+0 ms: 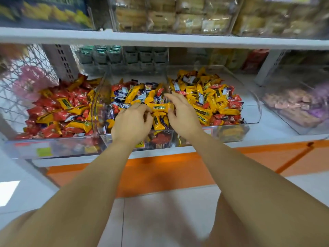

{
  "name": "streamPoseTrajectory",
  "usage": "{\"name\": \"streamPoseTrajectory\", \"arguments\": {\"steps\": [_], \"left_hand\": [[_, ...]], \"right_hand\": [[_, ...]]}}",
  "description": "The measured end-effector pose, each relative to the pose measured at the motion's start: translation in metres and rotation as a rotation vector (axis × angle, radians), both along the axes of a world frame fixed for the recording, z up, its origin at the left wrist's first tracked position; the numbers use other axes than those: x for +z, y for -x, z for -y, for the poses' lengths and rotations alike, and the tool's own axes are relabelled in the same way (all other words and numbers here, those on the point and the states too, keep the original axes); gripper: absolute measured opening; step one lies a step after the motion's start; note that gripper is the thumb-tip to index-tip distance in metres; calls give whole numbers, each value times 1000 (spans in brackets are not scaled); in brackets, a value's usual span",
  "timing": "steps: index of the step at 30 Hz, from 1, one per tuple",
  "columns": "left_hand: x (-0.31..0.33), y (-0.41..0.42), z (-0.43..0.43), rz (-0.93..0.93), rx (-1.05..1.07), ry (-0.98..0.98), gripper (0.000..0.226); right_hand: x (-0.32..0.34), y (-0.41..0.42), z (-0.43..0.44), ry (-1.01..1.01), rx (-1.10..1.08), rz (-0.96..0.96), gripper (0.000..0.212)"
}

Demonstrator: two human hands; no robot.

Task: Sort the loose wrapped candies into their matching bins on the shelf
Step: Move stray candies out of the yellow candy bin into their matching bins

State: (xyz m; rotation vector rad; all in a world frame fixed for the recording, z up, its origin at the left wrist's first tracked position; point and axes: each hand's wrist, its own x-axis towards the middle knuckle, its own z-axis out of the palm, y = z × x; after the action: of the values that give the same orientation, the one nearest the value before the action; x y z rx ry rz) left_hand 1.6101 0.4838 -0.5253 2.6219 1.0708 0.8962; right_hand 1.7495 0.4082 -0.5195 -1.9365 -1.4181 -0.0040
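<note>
Three clear bins hold mixed wrapped candies: a left bin (53, 148) of mostly red and yellow ones, a middle bin (167, 138) with yellow, purple and red, and a right bin (256, 111) with yellow and red. Both my hands are over the middle bin. My left hand (131, 123) has its fingers curled at the left end of a yellow candy (158, 106) lying on top of the pile. My right hand (181, 114) is just right of that candy, fingers fairly straight and pointing toward the divider, thumb near the candy's right end.
A further clear bin (299, 125) of pink and purple sweets stands at the right. The white shelf above (160, 39) carries boxes of packaged biscuits. Below the bins run the white shelf edge (160, 152), an orange base panel (160, 172) and the tiled floor.
</note>
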Motion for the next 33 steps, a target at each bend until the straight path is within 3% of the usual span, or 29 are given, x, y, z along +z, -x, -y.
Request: {"name": "streamPoseTrajectory", "arguments": {"steps": [7,13,16,20,25,33], "left_hand": [[-1,-4,-3,45,-1,-22,19],[3,2,-5,2,-74,79,20],[8,0,-10,-7,-83,186,20],[19,-13,-13,12,-70,238,21],[30,-27,-14,39,-110,276,22],[25,-39,-9,-19,-165,133,23]], "right_hand": [[-1,-6,-1,-11,27,-26,45],[22,-10,14,148,140,-175,53],[40,-24,23,156,135,-289,42],[49,-60,37,217,-34,-74,36],[42,-80,51,502,-22,42,62],[34,-89,44,507,-2,122,71]]}}
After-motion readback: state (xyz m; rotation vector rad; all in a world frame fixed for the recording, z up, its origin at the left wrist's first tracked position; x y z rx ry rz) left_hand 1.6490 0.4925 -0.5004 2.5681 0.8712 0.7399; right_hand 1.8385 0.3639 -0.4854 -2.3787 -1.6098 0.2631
